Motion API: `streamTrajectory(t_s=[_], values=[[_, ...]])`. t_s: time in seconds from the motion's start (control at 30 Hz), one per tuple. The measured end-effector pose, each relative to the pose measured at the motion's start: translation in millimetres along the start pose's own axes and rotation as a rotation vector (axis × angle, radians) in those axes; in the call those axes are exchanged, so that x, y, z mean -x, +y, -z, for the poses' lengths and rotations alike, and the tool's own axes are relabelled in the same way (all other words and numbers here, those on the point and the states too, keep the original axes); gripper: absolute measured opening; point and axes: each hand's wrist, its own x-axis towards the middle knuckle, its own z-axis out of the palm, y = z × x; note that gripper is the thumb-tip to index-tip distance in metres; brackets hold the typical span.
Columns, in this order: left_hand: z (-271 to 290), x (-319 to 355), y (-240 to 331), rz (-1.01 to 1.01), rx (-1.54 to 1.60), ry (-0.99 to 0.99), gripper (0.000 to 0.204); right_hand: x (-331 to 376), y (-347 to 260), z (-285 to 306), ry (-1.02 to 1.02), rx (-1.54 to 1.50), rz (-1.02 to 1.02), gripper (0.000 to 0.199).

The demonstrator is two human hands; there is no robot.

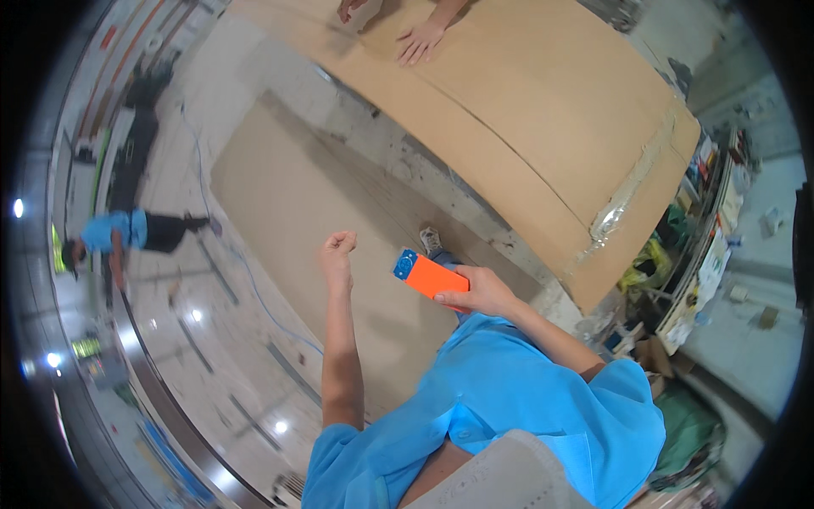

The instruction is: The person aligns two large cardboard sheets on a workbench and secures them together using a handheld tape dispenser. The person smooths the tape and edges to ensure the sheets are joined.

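In my right hand is a flat orange block-shaped object with a blue end, about the size of a phone. My thumb lies along one side of it and the fingers wrap the other. Its exact kind is unclear. My left hand is raised in a loose fist to the left, apart from any surface, and nothing shows in it. Beyond both hands stands a large table topped with brown cardboard. Another person's hand rests flat on its far part, the other partly cut off by the view.
A large tan sheet lies on the floor below my left hand. A blue cable runs along the floor. At the far left another person in blue holds a long bar. Cluttered shelving stands right of the table.
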Motion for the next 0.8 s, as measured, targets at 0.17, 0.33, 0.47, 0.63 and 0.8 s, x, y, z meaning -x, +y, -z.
streamTrajectory(t_s=[0.17,0.33,0.47,0.63,0.8], values=[[-5,-135,64,-0.134,-0.221,-0.070,0.020,-106,-21,-3,0.108,-0.097,0.051,0.067],[-20,-241,141,-0.251,-0.331,-0.177,0.022,-195,-67,14,0.197,-0.137,0.073,0.071],[-81,-321,194,-0.312,-0.306,-0.320,0.022,-238,-96,31,0.333,-0.347,0.046,0.065],[-211,-407,224,-0.424,-0.411,-0.624,0.023,-289,-107,52,0.633,-0.548,-0.027,0.051],[-365,-499,228,-0.585,-0.614,-0.870,0.024,-353,-116,68,0.993,-0.751,-0.034,0.047]])
